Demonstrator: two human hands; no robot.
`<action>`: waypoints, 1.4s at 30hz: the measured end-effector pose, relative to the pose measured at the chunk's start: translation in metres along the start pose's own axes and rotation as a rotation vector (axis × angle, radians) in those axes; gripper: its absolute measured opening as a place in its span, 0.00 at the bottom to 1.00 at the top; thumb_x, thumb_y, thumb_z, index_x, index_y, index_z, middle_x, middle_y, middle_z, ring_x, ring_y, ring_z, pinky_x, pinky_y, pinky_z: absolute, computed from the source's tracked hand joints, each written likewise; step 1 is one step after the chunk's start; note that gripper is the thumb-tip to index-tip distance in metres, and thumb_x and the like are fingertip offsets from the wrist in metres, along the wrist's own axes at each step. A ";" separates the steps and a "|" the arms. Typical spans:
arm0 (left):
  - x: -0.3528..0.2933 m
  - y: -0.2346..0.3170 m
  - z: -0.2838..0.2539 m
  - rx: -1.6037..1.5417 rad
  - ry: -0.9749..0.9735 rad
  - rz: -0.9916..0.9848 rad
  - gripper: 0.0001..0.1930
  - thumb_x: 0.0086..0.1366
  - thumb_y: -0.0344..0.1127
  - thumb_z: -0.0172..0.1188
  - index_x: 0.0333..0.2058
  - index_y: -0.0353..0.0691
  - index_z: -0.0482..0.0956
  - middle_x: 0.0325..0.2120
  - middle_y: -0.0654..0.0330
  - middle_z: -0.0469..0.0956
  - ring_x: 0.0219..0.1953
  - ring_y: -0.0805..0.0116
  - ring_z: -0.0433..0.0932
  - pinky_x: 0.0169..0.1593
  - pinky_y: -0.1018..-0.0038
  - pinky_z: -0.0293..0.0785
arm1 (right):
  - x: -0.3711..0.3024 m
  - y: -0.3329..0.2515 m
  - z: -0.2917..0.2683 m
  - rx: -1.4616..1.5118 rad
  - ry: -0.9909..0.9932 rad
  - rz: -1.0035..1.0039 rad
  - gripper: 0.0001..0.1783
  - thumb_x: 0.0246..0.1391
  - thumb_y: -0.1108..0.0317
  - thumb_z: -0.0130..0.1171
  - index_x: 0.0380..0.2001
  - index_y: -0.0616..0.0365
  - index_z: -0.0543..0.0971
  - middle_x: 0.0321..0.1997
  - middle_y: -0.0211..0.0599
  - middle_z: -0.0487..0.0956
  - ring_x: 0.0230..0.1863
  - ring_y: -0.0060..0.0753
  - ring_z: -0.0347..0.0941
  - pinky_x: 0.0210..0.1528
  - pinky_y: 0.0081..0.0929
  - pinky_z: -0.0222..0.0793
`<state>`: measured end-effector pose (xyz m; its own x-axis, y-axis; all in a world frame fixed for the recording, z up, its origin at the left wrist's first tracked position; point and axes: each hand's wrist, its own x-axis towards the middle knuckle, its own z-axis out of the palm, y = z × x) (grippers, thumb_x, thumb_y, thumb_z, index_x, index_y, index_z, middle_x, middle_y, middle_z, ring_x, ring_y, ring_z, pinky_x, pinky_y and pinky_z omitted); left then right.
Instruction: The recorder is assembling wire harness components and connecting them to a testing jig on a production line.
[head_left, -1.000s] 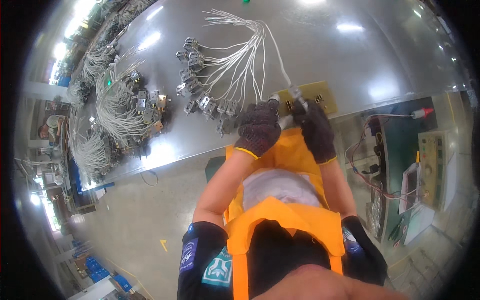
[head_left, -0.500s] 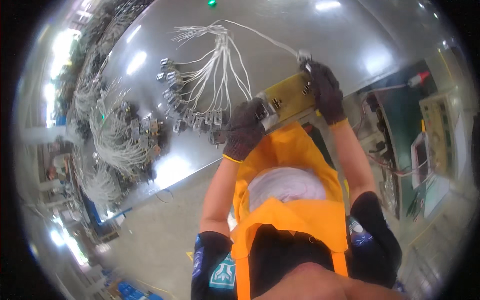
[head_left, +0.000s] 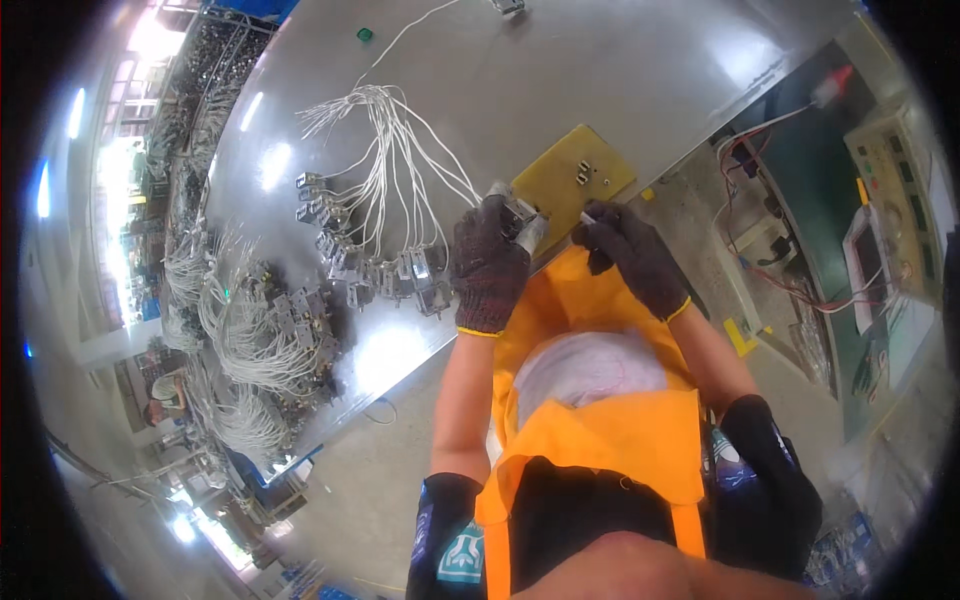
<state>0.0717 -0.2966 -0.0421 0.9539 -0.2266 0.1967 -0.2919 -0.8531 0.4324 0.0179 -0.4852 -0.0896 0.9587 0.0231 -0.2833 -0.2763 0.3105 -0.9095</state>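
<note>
My left hand (head_left: 490, 262), in a dark knit glove with a yellow cuff, is closed around a small metal unit (head_left: 520, 210) at the near left edge of a yellow board (head_left: 605, 150). White wires run toward that unit from a bundle (head_left: 375, 110) on the metal table. My right hand (head_left: 640, 262), gloved alike, is closed near the board's front edge. Its fingers pinch a small pale piece (head_left: 588, 216) whose kind I cannot make out. Small dark and metal fittings (head_left: 583, 172) stand on the board.
Several small metal units (head_left: 385, 275) with white wires lie left of my left hand. A larger wired heap (head_left: 255, 330) covers the table's left side. At the far edge sits another wired unit (head_left: 508, 6). Right of the table, a green surface (head_left: 800, 215) carries red and white cables.
My right hand has left the wired metal unit at the board's far side and come back toward my left hand. That unit now lies farther off on the table. The view has shifted.
</note>
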 end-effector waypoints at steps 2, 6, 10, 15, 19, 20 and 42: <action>0.001 -0.002 -0.001 0.017 -0.008 -0.021 0.26 0.53 0.41 0.70 0.50 0.44 0.73 0.32 0.57 0.77 0.37 0.54 0.76 0.41 0.58 0.72 | -0.004 0.002 0.003 -0.042 -0.041 0.022 0.19 0.65 0.64 0.52 0.54 0.64 0.71 0.40 0.36 0.79 0.28 0.19 0.73 0.33 0.19 0.71; -0.003 -0.020 0.003 -0.073 -0.078 0.084 0.27 0.54 0.39 0.69 0.52 0.38 0.74 0.35 0.51 0.78 0.42 0.53 0.77 0.46 0.60 0.73 | -0.011 0.008 0.011 -0.127 -0.088 0.023 0.19 0.65 0.63 0.52 0.54 0.64 0.70 0.40 0.36 0.80 0.29 0.20 0.73 0.33 0.19 0.71; -0.002 -0.017 0.007 -0.117 -0.058 0.064 0.27 0.54 0.38 0.69 0.53 0.38 0.74 0.38 0.50 0.78 0.43 0.52 0.77 0.47 0.60 0.73 | -0.014 0.016 0.016 -0.155 -0.088 0.017 0.20 0.65 0.63 0.53 0.55 0.63 0.71 0.40 0.35 0.80 0.28 0.19 0.72 0.32 0.19 0.71; 0.010 0.001 -0.010 -0.062 -0.153 -0.002 0.27 0.57 0.39 0.67 0.54 0.38 0.72 0.40 0.49 0.78 0.43 0.51 0.77 0.48 0.61 0.73 | -0.015 0.018 0.019 -0.370 -0.081 -0.040 0.21 0.65 0.64 0.53 0.57 0.61 0.70 0.40 0.34 0.81 0.28 0.17 0.72 0.31 0.18 0.71; 0.003 -0.021 -0.001 -0.093 -0.164 0.030 0.26 0.61 0.40 0.64 0.55 0.37 0.71 0.42 0.48 0.78 0.45 0.52 0.78 0.49 0.62 0.73 | -0.017 0.010 0.027 -0.219 -0.033 0.024 0.19 0.62 0.62 0.57 0.53 0.57 0.74 0.36 0.34 0.81 0.28 0.21 0.76 0.28 0.22 0.73; 0.004 -0.022 -0.003 -0.081 -0.157 0.042 0.26 0.61 0.40 0.64 0.55 0.37 0.71 0.42 0.48 0.78 0.45 0.52 0.78 0.49 0.62 0.73 | -0.016 0.013 0.027 -0.209 -0.034 0.009 0.19 0.62 0.62 0.57 0.53 0.57 0.74 0.36 0.34 0.81 0.28 0.21 0.76 0.28 0.22 0.73; 0.005 -0.016 0.004 -0.023 -0.038 0.015 0.23 0.52 0.50 0.67 0.42 0.43 0.79 0.36 0.49 0.79 0.39 0.49 0.79 0.44 0.60 0.74 | -0.002 0.026 0.042 -0.157 -0.030 -0.167 0.18 0.63 0.67 0.56 0.55 0.61 0.76 0.35 0.28 0.79 0.30 0.18 0.74 0.34 0.20 0.71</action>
<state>0.0812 -0.2856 -0.0516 0.9511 -0.2577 0.1702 -0.3077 -0.8385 0.4496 0.0121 -0.4376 -0.1001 0.9930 0.0128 -0.1176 -0.1181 0.1610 -0.9799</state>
